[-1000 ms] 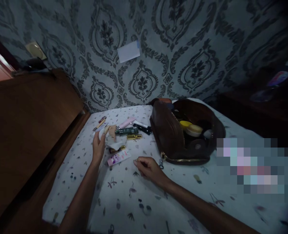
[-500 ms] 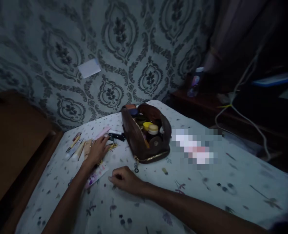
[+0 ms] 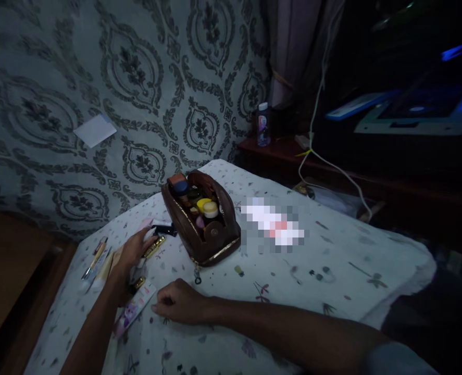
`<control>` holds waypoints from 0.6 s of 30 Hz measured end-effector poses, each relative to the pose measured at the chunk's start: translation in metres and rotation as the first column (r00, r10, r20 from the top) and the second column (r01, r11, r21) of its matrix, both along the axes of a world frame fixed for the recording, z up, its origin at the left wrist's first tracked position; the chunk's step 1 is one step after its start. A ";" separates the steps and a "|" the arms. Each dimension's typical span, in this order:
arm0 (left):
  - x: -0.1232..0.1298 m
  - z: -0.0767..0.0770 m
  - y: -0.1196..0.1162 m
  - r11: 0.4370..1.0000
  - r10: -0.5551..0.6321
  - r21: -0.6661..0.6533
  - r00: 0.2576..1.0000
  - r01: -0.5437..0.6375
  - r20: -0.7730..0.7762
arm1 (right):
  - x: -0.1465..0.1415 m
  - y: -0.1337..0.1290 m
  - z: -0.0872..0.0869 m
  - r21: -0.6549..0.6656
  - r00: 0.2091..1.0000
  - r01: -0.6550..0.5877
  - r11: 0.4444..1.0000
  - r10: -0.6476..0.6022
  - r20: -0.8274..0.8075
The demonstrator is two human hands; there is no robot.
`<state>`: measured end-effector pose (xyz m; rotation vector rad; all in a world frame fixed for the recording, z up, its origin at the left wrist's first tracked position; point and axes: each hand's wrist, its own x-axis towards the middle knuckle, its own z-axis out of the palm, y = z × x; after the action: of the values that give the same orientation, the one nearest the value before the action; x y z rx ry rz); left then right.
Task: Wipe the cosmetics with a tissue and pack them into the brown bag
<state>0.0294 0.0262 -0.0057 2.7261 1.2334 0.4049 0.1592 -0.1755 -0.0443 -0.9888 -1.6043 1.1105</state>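
Observation:
My left hand [image 3: 131,255] reaches down among small cosmetics on the bed, its fingers bent around a pale item I cannot make out. Just past its fingertips lie black tubes [image 3: 164,229], and beside them a gold tube [image 3: 153,247]. A pink and white patterned packet [image 3: 135,308] rests near my left wrist. My right hand [image 3: 182,302] lies on the sheet in a loose fist, with nothing visible in it. Beyond it stands a brown bag [image 3: 182,229], unzipped, with a yellow-lidded jar [image 3: 205,204] and a cream-lidded jar [image 3: 210,210] among its contents.
Several slim tubes and pencils [image 3: 98,263] lie left of my left hand. A pixelated patch [image 3: 272,221] covers something right of the bag. A bottle [image 3: 263,125] stands on a dark red ledge [image 3: 250,147]. A white cable [image 3: 332,169] hangs at right.
The view has turned right, so everything sits further left. My left hand has shifted slightly and its fingers are more bent, by a pale item. My right fist stays on the sheet.

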 end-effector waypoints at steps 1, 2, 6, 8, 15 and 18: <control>0.002 0.002 -0.001 0.999 0.032 0.029 0.999 -0.032 0.009 | 0.000 0.000 0.000 0.004 1.000 0.007 1.000 -0.007 -0.008; 0.003 0.005 -0.002 0.996 0.073 0.052 0.997 -0.075 0.037 | 0.001 0.001 -0.001 0.005 1.000 0.010 1.000 -0.010 -0.021; 0.005 0.028 -0.014 0.978 0.180 0.031 0.913 -0.206 0.367 | 0.001 0.003 -0.006 -0.085 0.991 0.012 0.996 -0.023 -0.132; 0.006 0.039 -0.028 0.973 0.179 0.045 0.863 -0.226 0.473 | 0.000 0.005 -0.009 -0.161 0.974 0.012 0.987 -0.049 -0.223; 0.018 0.025 -0.115 0.932 0.355 -0.326 0.569 -0.156 0.742 | -0.010 0.010 -0.007 -0.245 0.809 -0.093 0.965 -0.071 -0.584; 0.016 0.013 -0.138 0.925 0.366 -0.357 0.546 -0.127 0.753 | -0.012 0.003 -0.002 -0.344 0.800 -0.149 0.927 -0.091 -0.593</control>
<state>0.0453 -0.1122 0.0068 1.7113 1.2304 1.2541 0.1468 -0.1725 -0.0460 -0.7293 -0.9029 1.6032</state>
